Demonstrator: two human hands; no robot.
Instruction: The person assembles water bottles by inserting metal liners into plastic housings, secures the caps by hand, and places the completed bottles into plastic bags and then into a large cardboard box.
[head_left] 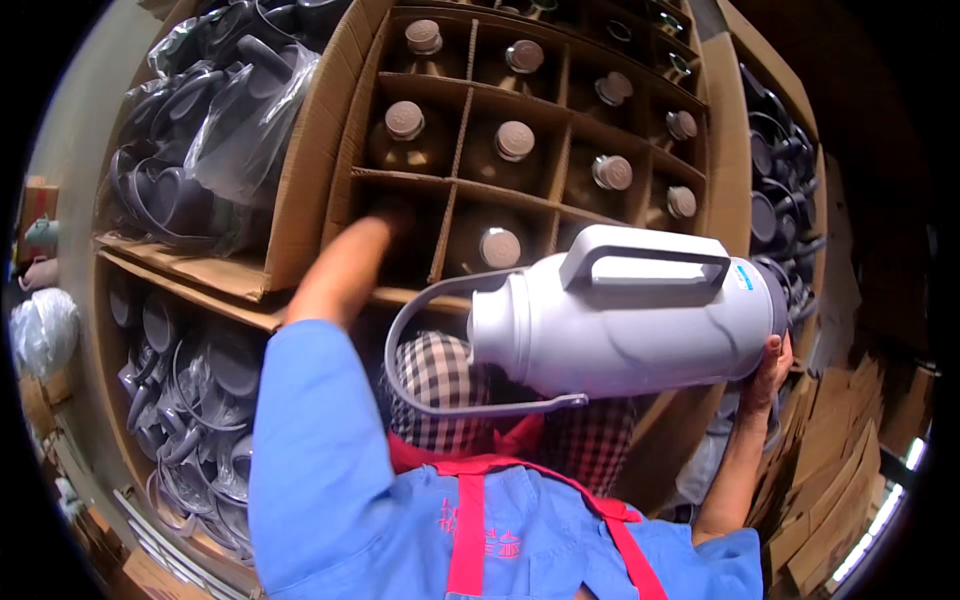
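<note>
My left hand (395, 222) reaches down into the lower-left compartment of a divided cardboard box (340, 240); its fingers are hidden in shadow. Around it stand glass bottle-like vessels with pale round caps (514, 141) in the other compartments. A light grey plastic vacuum flask casing (630, 335) lies sideways in the air over the box's front, its open neck toward the left, with a fixed handle on top and a grey swing handle (420, 405) hanging round the neck end. My right hand (775, 355) grips the casing's base at the right end.
Boxes of dark grey plastic parts and handles (180, 200), some bagged, stand at left, lower left (230, 370) and right (770, 200). Flattened cardboard (830, 480) is piled at lower right. A plastic-wrapped bundle (45, 330) sits at far left.
</note>
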